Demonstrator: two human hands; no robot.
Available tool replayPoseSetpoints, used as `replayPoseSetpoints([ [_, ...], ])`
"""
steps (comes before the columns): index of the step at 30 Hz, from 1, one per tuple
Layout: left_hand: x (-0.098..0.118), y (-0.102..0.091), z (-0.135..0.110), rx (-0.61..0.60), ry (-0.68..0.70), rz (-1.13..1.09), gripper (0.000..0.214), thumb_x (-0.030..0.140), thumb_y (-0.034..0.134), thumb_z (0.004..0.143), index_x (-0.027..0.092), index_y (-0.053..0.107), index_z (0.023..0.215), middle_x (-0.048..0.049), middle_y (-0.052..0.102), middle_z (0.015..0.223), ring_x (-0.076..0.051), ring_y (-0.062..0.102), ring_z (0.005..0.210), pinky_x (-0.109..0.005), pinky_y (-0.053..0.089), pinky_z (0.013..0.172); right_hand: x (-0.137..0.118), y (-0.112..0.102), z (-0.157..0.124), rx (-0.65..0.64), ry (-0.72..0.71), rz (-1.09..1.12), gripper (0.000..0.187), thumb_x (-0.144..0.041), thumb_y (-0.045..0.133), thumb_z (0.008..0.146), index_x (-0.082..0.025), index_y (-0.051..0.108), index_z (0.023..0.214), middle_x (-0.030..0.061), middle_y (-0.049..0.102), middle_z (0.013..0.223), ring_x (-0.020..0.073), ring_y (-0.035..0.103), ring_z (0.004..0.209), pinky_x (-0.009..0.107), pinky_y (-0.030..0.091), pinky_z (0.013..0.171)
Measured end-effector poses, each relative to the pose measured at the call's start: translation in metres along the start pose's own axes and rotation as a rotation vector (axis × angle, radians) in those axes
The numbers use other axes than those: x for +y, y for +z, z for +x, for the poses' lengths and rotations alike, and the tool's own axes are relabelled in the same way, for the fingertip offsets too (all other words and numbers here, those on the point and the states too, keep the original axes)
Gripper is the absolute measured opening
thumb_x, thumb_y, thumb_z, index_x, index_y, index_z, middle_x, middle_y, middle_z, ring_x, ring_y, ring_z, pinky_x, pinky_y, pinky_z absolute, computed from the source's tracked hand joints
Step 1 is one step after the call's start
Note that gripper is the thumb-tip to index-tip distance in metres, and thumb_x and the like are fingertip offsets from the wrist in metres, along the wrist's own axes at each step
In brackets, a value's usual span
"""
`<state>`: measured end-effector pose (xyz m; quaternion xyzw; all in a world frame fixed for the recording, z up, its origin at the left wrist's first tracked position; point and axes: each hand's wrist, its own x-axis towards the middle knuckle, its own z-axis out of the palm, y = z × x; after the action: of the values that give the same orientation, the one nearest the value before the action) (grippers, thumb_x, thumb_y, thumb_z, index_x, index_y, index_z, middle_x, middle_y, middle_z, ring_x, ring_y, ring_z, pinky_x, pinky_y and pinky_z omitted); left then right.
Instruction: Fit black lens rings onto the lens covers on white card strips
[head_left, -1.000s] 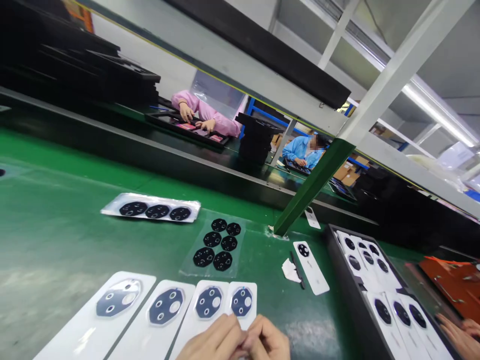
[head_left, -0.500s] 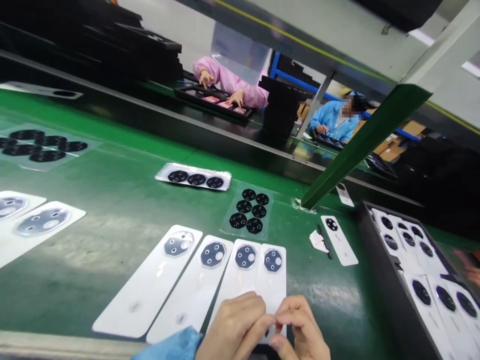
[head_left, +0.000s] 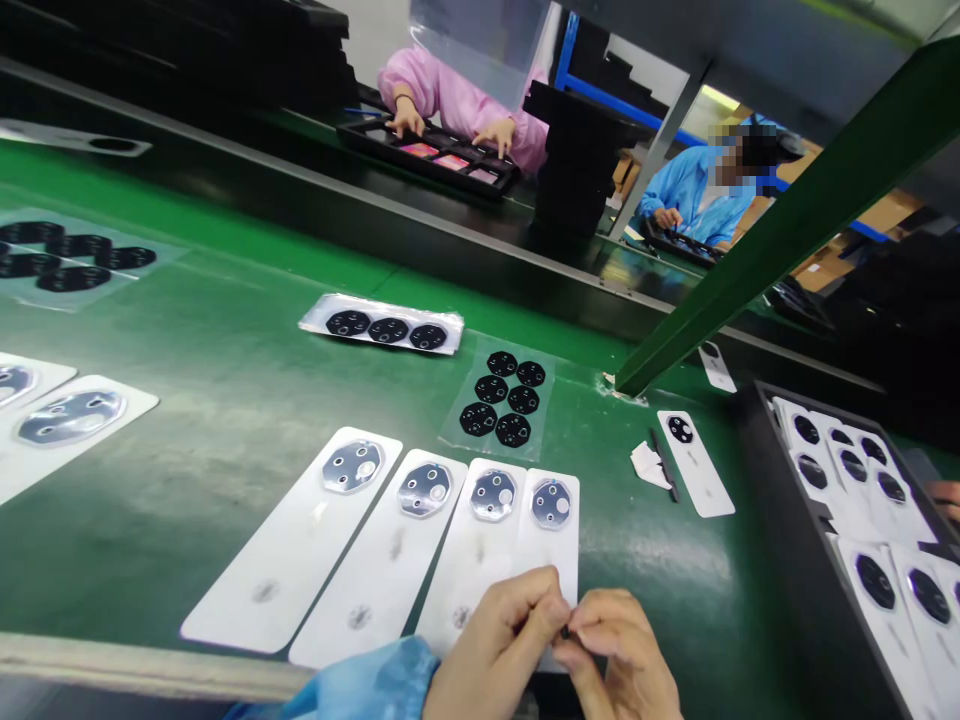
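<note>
My left hand [head_left: 506, 640] and my right hand [head_left: 622, 650] meet at the front edge of the bench, fingertips pinched together. A small dark spot shows between them; what they hold is too small to make out. Under and behind my hands lie several white phone back covers, side by side: the leftmost cover [head_left: 289, 550], a second cover [head_left: 386, 575], a third cover [head_left: 476, 560] and the rightmost cover [head_left: 553, 550]. Each has a shiny octagonal camera-area piece near its far end. My left hand hides the near ends of the two right covers.
A clear sheet of black octagonal stickers [head_left: 491, 390] lies beyond the covers, beside a stickered strip stack [head_left: 386, 328]. More stickers [head_left: 71, 278] and covers [head_left: 75, 415] lie left. Right are a single cover [head_left: 697, 465], a dark tool [head_left: 664, 465], a black tray [head_left: 780, 540] and a green post [head_left: 750, 240].
The view has shifted slightly, so the bench things sit higher in the picture. My hands stay pinched together, with the left fingers bent more. The covers keep their places.
</note>
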<state>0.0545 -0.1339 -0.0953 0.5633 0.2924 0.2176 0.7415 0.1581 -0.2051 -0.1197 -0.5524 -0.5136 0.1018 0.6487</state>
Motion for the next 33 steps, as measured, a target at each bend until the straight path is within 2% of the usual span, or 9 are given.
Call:
replayPoseSetpoints([
  [6, 0.000, -0.002, 0.001, -0.042, -0.015, -0.042, 0.052, 0.067, 0.043, 0.080, 0.018, 0.037, 0.061, 0.0048, 0.033, 0.060, -0.010, 0.031, 0.058, -0.023, 0.025, 0.054, -0.004, -0.010, 0.009, -0.117, 0.224, 0.021, 0.008, -0.029, 0.063, 0.082, -0.027, 0.067, 0.088, 0.0059, 0.058, 0.081, 0.0196, 0.057, 0.071, 0.030, 0.046, 0.056],
  [12, -0.002, -0.001, 0.006, -0.052, -0.075, -0.104, 0.055, 0.070, 0.049, 0.075, 0.018, 0.038, 0.061, 0.0054, 0.033, 0.060, -0.009, 0.029, 0.056, -0.023, 0.023, 0.053, -0.007, -0.012, 0.013, -0.112, 0.232, 0.078, 0.010, -0.031, 0.065, 0.080, -0.029, 0.069, 0.088, 0.0058, 0.059, 0.084, 0.0201, 0.057, 0.078, 0.031, 0.047, 0.063],
  [17, 0.001, -0.002, 0.007, -0.051, -0.060, -0.128, 0.054, 0.068, 0.048, 0.077, 0.017, 0.040, 0.061, 0.0043, 0.037, 0.061, -0.010, 0.031, 0.057, -0.023, 0.025, 0.054, -0.005, -0.013, 0.013, -0.100, 0.303, 0.054, 0.004, -0.027, 0.065, 0.080, -0.023, 0.067, 0.079, 0.0061, 0.056, 0.087, 0.0183, 0.055, 0.077, 0.028, 0.047, 0.062],
  [22, 0.000, -0.003, 0.005, -0.030, -0.067, -0.104, 0.054, 0.068, 0.049, 0.076, 0.017, 0.040, 0.060, 0.0045, 0.036, 0.060, -0.010, 0.031, 0.056, -0.023, 0.025, 0.054, -0.007, -0.018, 0.022, -0.217, 0.296, 0.021, 0.013, -0.036, 0.062, 0.082, -0.024, 0.065, 0.079, 0.0043, 0.053, 0.089, 0.0171, 0.054, 0.079, 0.029, 0.046, 0.068],
  [25, -0.002, -0.002, 0.005, -0.024, -0.067, -0.085, 0.055, 0.070, 0.048, 0.075, 0.018, 0.039, 0.060, 0.0046, 0.035, 0.059, -0.010, 0.030, 0.056, -0.022, 0.025, 0.053, -0.011, -0.021, 0.025, -0.263, 0.224, -0.103, 0.005, -0.026, 0.061, 0.083, -0.024, 0.064, 0.079, 0.0041, 0.051, 0.093, 0.0165, 0.054, 0.080, 0.028, 0.045, 0.072],
  [27, -0.001, -0.003, 0.005, -0.033, -0.019, -0.032, 0.057, 0.072, 0.045, 0.076, 0.017, 0.038, 0.059, 0.0045, 0.036, 0.059, -0.010, 0.032, 0.056, -0.022, 0.027, 0.052, -0.012, -0.025, 0.028, -0.284, 0.190, -0.183, 0.008, -0.017, 0.061, 0.080, -0.022, 0.062, 0.074, 0.0038, 0.050, 0.093, 0.0156, 0.053, 0.079, 0.028, 0.044, 0.072],
  [29, 0.003, -0.006, 0.004, -0.059, 0.067, 0.078, 0.059, 0.072, 0.032, 0.080, 0.017, 0.042, 0.060, 0.0035, 0.039, 0.058, -0.010, 0.037, 0.055, -0.022, 0.031, 0.053, -0.011, -0.032, 0.034, -0.341, 0.162, -0.216, 0.010, -0.013, 0.060, 0.079, -0.021, 0.060, 0.073, 0.0037, 0.048, 0.093, 0.0153, 0.053, 0.079, 0.027, 0.045, 0.071],
  [31, 0.008, -0.014, 0.004, -0.061, 0.197, 0.269, 0.062, 0.067, 0.020, 0.086, 0.016, 0.050, 0.069, 0.0008, 0.049, 0.063, -0.011, 0.046, 0.059, -0.022, 0.037, 0.057, -0.007, -0.041, 0.043, -0.418, 0.141, -0.229, 0.009, -0.012, 0.060, 0.078, -0.021, 0.060, 0.076, 0.0038, 0.047, 0.092, 0.0153, 0.053, 0.079, 0.026, 0.046, 0.069],
  [33, 0.012, -0.024, 0.006, -0.011, 0.374, 0.566, 0.052, 0.054, 0.022, 0.093, 0.015, 0.057, 0.085, -0.0026, 0.059, 0.076, -0.014, 0.054, 0.071, -0.024, 0.043, 0.065, -0.002, -0.047, 0.054, -0.446, 0.141, -0.267, 0.008, -0.014, 0.060, 0.080, -0.021, 0.060, 0.078, 0.0039, 0.046, 0.091, 0.0155, 0.054, 0.080, 0.025, 0.047, 0.066],
])
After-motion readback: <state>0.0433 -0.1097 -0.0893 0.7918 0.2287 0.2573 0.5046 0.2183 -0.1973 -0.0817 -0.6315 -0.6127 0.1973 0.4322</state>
